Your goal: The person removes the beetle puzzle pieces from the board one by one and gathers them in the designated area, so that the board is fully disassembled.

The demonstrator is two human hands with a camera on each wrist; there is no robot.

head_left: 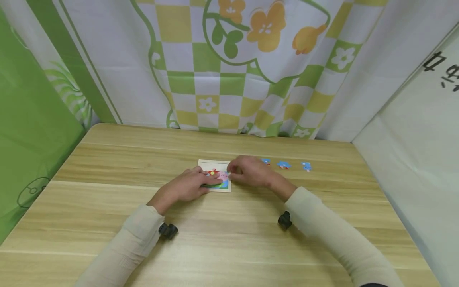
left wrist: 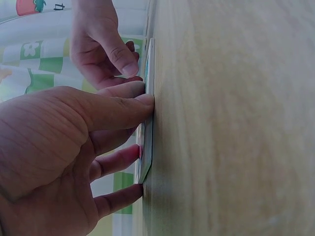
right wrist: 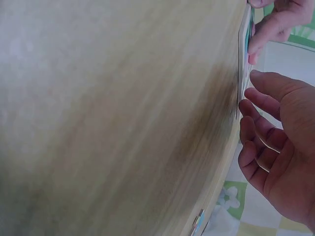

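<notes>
A small jigsaw puzzle board (head_left: 209, 164) with a pale frame lies flat on the table; colourful pieces fill its lower part, while a pale strip shows along the top. My left hand (head_left: 187, 184) rests on the board's left side, fingers spread over the picture. In the left wrist view, that hand's thumb (left wrist: 133, 109) touches the near edge. At the right edge of the board is my right hand (head_left: 252, 171), its fingers loosely bent and thumb apart from them. Nothing shows between those fingers in the right wrist view. Both hands hide parts of the picture.
Three loose blue puzzle pieces (head_left: 284, 164) lie in a row on the wooden table (head_left: 229, 239), right of the board and partly beyond my right hand. A patterned curtain (head_left: 229, 83) hangs behind the table's far edge. Cloth walls stand at both sides.
</notes>
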